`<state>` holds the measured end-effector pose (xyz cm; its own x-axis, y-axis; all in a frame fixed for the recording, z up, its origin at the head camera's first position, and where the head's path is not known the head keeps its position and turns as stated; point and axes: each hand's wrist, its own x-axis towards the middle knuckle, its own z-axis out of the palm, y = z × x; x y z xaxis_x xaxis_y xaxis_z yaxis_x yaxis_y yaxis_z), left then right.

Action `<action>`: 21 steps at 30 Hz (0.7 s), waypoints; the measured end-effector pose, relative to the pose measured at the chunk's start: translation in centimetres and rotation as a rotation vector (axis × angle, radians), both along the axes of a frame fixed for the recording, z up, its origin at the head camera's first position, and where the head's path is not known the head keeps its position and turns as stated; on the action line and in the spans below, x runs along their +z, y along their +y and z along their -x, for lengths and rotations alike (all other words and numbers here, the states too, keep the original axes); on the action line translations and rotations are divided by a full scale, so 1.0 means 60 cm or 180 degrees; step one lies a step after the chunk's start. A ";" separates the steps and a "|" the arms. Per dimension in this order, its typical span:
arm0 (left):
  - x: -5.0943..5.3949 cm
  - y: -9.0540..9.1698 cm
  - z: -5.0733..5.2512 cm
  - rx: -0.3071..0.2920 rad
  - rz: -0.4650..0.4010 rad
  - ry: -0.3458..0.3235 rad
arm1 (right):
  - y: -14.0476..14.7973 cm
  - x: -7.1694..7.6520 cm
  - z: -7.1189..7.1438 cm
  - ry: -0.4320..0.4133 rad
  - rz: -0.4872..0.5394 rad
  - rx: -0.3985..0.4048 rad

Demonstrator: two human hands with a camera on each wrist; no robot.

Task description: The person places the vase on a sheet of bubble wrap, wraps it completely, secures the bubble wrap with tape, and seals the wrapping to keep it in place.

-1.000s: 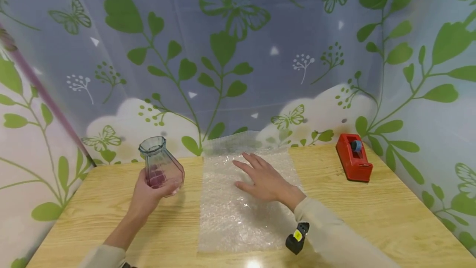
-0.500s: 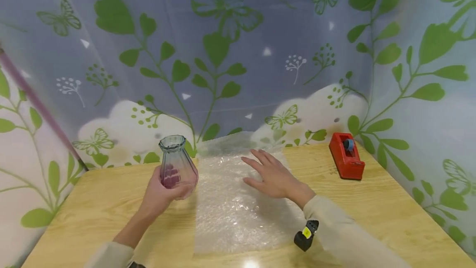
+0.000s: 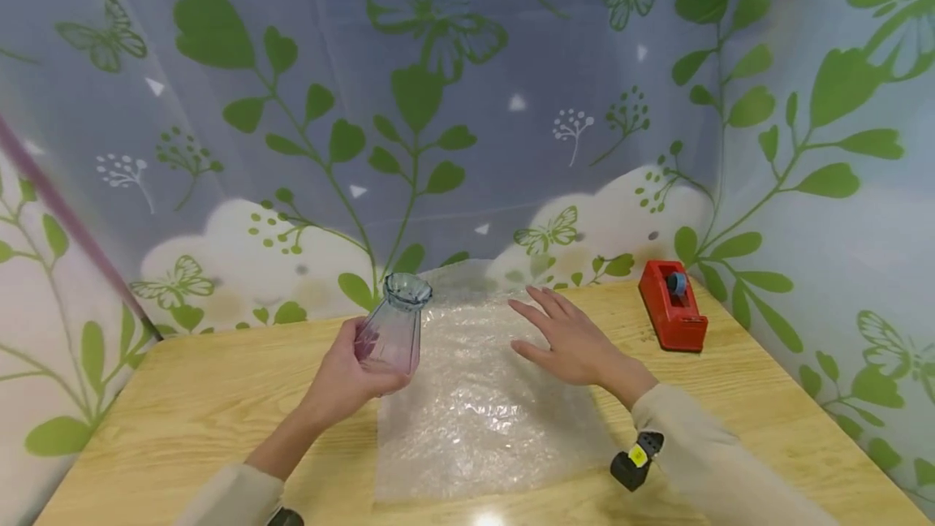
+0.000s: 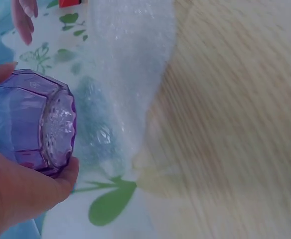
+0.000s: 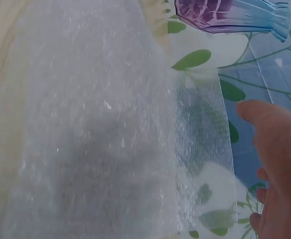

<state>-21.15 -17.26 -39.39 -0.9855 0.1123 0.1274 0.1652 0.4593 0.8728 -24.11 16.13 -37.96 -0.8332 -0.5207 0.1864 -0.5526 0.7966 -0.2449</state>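
Note:
A faceted glass vase (image 3: 394, 331), bluish at its fluted rim and purple toward the base, is gripped around its body by my left hand (image 3: 351, 376). It is held above the left edge of a bubble wrap sheet (image 3: 475, 428), its mouth tilted up and to the right. In the left wrist view, the patterned base of the vase (image 4: 41, 122) shows between thumb and fingers. My right hand (image 3: 573, 339) hovers over the right part of the sheet, fingers spread and holding nothing. The right wrist view shows the bubble wrap (image 5: 100, 124) lying flat below that hand.
On the right of the wooden table (image 3: 219, 404) stands a red tape dispenser (image 3: 672, 311) with a small blue roll. Behind the table hangs a curtain (image 3: 467, 128) printed with leaves and butterflies; the far end of the bubble wrap leans up against it.
My left hand has carried the vase rightward to the bubble wrap's left edge, and the vase has tilted to the right. My right hand has shifted to the right, still spread.

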 end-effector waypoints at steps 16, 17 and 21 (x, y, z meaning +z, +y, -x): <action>0.005 0.067 0.011 -0.0254 0.0895 0.0461 | 0.057 -0.003 -0.011 0.0082 0.0034 -0.0150; 0.005 0.070 0.012 -0.0264 0.0959 0.0493 | 0.058 -0.003 -0.012 0.0085 0.0031 -0.0150; 0.004 0.081 0.012 -0.0281 0.1213 0.0608 | 0.063 -0.007 -0.015 0.0130 0.0050 -0.0119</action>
<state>-21.87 -12.41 -39.15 -0.9327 0.2696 0.2396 0.3605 0.7196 0.5935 -23.20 19.89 -38.36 -0.8436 -0.4860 0.2285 -0.5323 0.8132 -0.2356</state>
